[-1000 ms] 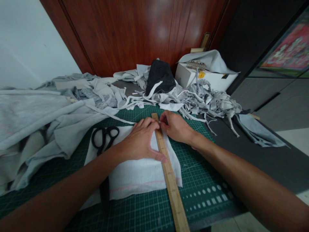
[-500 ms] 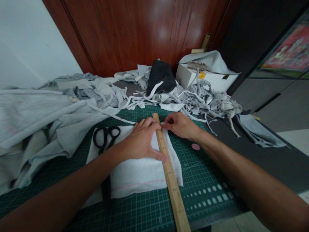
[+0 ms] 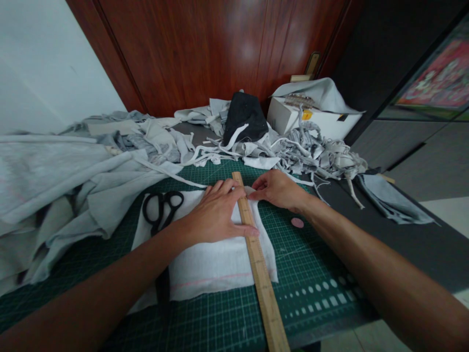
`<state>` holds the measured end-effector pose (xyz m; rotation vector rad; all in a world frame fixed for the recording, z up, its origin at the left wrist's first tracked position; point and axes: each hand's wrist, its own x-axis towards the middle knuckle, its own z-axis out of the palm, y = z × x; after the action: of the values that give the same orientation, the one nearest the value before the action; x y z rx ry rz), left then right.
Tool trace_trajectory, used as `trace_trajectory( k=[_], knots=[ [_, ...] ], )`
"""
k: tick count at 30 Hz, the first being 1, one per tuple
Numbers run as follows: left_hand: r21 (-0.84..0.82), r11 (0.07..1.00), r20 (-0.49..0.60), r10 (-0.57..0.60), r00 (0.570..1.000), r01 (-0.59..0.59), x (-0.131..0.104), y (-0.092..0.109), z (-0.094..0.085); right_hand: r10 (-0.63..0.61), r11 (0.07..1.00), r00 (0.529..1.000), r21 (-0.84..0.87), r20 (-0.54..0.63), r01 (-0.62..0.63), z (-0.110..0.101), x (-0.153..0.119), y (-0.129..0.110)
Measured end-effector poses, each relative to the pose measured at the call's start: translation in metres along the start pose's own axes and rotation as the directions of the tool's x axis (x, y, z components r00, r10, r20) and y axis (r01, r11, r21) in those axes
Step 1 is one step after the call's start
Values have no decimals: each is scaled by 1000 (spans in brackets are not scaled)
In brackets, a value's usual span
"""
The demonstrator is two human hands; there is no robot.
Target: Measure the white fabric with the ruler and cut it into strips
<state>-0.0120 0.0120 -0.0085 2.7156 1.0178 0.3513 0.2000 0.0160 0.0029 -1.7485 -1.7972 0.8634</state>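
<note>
A: What's nearest?

B: The lower end of the wooden ruler, running out over the green cutting mat. Farther up, it lies along the right side of the white cloth.

A: And the scissors?

B: Black ones, on the cloth's left part, passing under the left forearm.

A: Where's the left hand?

B: Palm down over the cloth, left of the ruler, fingers spread. Its thumb lies on the ruler, and its fingertips reach the ruler's upper part. It presses rather than grips.

A: The right hand?

B: Just right of the ruler, at the cloth's upper right corner. The fingers are curled, thumb near them; I can't tell whether they pinch the fabric. A pink disc lies on the mat beside that wrist.

A: Beyond the hands?

B: Gray fabric scraps, then a black cloth and a white box, with the reddish door behind.
</note>
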Motion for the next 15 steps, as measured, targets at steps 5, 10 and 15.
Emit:
trace_trajectory(
  k=[5,10,15],
  knots=[
    [-6,1000,-3,5,1000,-5,0,0,0,-42,997,998,-60,-42,39,0,-2,-1],
    [9,998,-35,70,997,-69,2,-1,1,-19,996,1000,81,-20,20,5,-1,3],
    [25,996,-49,90,995,-89,2,-2,-1,-11,983,1000,184,5,9,8,-1,5]
  ],
)
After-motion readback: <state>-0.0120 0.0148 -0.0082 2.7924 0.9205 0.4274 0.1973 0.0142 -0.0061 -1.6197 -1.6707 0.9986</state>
